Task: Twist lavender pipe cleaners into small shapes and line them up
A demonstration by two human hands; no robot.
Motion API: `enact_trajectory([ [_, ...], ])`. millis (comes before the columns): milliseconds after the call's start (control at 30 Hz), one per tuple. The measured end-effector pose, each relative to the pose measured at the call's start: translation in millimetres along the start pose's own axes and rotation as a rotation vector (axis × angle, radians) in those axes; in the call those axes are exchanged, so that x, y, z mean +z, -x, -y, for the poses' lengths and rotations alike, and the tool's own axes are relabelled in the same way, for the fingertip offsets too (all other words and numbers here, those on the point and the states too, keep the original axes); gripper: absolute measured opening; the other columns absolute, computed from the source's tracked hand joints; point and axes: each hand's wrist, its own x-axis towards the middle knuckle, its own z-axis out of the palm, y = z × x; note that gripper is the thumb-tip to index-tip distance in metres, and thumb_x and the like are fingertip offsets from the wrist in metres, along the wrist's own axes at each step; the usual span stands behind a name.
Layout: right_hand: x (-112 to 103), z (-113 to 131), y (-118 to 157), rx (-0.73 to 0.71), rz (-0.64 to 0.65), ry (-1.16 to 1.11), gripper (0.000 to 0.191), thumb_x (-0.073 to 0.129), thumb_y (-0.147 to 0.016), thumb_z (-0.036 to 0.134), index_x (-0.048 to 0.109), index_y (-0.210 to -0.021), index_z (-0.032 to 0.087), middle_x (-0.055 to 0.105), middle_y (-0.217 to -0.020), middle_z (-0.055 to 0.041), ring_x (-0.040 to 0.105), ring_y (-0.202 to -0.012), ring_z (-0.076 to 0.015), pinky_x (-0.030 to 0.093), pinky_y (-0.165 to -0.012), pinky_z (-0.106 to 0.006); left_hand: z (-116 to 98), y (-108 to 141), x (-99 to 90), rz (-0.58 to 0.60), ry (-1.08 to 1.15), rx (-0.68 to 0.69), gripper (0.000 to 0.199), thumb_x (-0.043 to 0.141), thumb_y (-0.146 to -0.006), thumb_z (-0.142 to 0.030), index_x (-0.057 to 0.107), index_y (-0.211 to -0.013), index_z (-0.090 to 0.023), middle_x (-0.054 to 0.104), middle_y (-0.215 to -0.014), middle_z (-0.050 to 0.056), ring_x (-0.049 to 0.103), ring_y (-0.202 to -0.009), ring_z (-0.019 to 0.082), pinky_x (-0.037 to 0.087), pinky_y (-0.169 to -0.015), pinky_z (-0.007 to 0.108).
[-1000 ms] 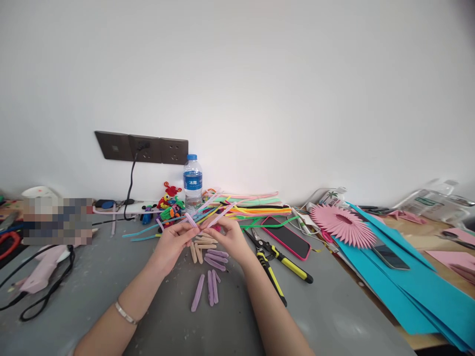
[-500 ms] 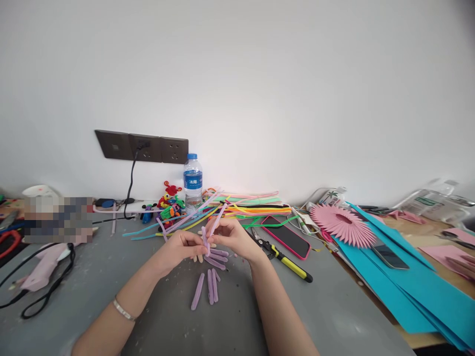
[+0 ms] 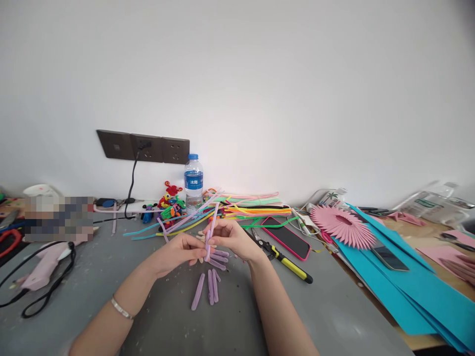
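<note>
Between my two hands is a light purple pipe cleaner (image 3: 214, 217), bent over near its lower end, with its straight part pointing up and away. My left hand (image 3: 182, 252) pinches the folded lower end between thumb and fingers. My right hand (image 3: 227, 238) is closed on the same pipe cleaner just above, its fingertips against the strand. Just below the hands lie several folded purple pipe cleaner pieces (image 3: 218, 261), partly covered by my fingers. Nearer to me, more folded purple pieces (image 3: 211, 287) rest on the grey table (image 3: 237, 326).
Loose coloured pipe cleaners (image 3: 256, 210) lie behind my hands, beside a water bottle (image 3: 193, 185). Yellow-handled pliers (image 3: 289, 267) and a phone (image 3: 287, 237) are at right, before blue sheets (image 3: 393, 291). A pink glue gun (image 3: 40, 269) with its cable lies left. Another person's hand (image 3: 463, 264) shows far right.
The pipe cleaner's free length has swung more upright and lies closer to its folded part. My right fingers have shifted slightly left, toward my left hand.
</note>
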Motion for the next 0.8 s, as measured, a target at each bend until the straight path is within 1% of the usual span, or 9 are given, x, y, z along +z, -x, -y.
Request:
enact_trajectory([
  [133,-1.8,-1.2,-0.1,0.007,-0.027,0.014,0.023,0.081,-0.068,0.031,0.068,-0.081,0.015,0.064,-0.072,0.0005,0.058,-0.061,-0.0098,0.048,-0.06,-0.023,-0.6,1.3,-1.7,0.035,-0.005,-0.006,0.023,0.068,-0.08,-0.035,0.077,-0.072,-0.016,0.069,-0.08,0.009,0.043,-0.055,0.011,0.035,-0.053,0.023],
  [200,-3.4,-3.3,-0.8,0.007,-0.055,0.028,0.024,0.081,-0.068,0.033,0.068,-0.078,0.015,0.064,-0.068,0.0007,0.057,-0.057,-0.0099,0.047,-0.058,-0.023,-1.0,1.7,-3.1,0.021,-0.015,0.0,0.026,0.066,-0.082,-0.037,0.076,-0.072,-0.015,0.069,-0.081,0.01,0.043,-0.055,0.011,0.035,-0.053,0.023],
  [333,-7.2,-8.0,-2.7,0.01,-0.089,0.072,0.024,0.08,-0.068,0.035,0.071,-0.077,0.014,0.065,-0.064,0.0,0.056,-0.053,-0.0102,0.046,-0.055,-0.024,0.7,0.9,-5.8,-0.051,-0.108,0.028,0.037,0.06,-0.085,-0.045,0.074,-0.069,-0.015,0.068,-0.071,0.009,0.043,-0.052,0.012,0.035,-0.051,0.023],
  [433,-9.0,-8.8,-3.2,0.005,-0.087,0.115,0.023,0.078,-0.07,0.036,0.072,-0.076,0.015,0.067,-0.064,-0.0008,0.056,-0.054,-0.011,0.045,-0.054,-0.024,2.7,0.0,-7.6,-0.044,-0.191,0.055,0.04,0.058,-0.086,-0.047,0.073,-0.066,-0.015,0.067,-0.067,0.007,0.044,-0.051,0.012,0.035,-0.052,0.023],
  [533,-9.2,-7.5,-2.7,0.004,-0.075,0.143,0.023,0.076,-0.073,0.037,0.072,-0.075,0.014,0.067,-0.064,-0.0017,0.057,-0.056,-0.012,0.045,-0.056,-0.025,2.6,0.0,-8.7,-0.026,-0.213,0.057,0.039,0.057,-0.086,-0.046,0.072,-0.067,-0.016,0.067,-0.068,0.007,0.046,-0.053,0.013,0.036,-0.053,0.023],
  [667,-7.5,-4.7,-2.0,-0.005,-0.085,0.157,0.024,0.074,-0.075,0.038,0.069,-0.074,0.014,0.065,-0.063,-0.001,0.056,-0.056,-0.0115,0.043,-0.056,-0.024,1.7,-0.1,-8.7,-0.009,-0.225,0.042,0.031,0.06,-0.085,-0.042,0.074,-0.072,-0.016,0.068,-0.072,0.006,0.048,-0.055,0.013,0.038,-0.055,0.023],
  [733,-5.8,-3.3,-2.2,-0.003,-0.102,0.166,0.026,0.074,-0.074,0.039,0.067,-0.072,0.014,0.063,-0.062,-0.0001,0.055,-0.055,-0.0109,0.043,-0.056,-0.024,2.4,-0.5,-8.5,-0.016,-0.237,0.03,0.029,0.061,-0.083,-0.041,0.074,-0.072,-0.017,0.07,-0.075,0.007,0.049,-0.055,0.013,0.037,-0.053,0.023],
  [800,-3.8,-2.6,-3.0,0.01,-0.124,0.191,0.028,0.074,-0.074,0.04,0.067,-0.071,0.014,0.062,-0.061,0.0005,0.053,-0.055,-0.0106,0.042,-0.055,-0.024,3.8,-1.1,-8.5,-0.052,-0.285,0.025,0.03,0.06,-0.084,-0.04,0.075,-0.07,-0.017,0.072,-0.076,0.009,0.052,-0.056,0.015,0.037,-0.052,0.023],
])
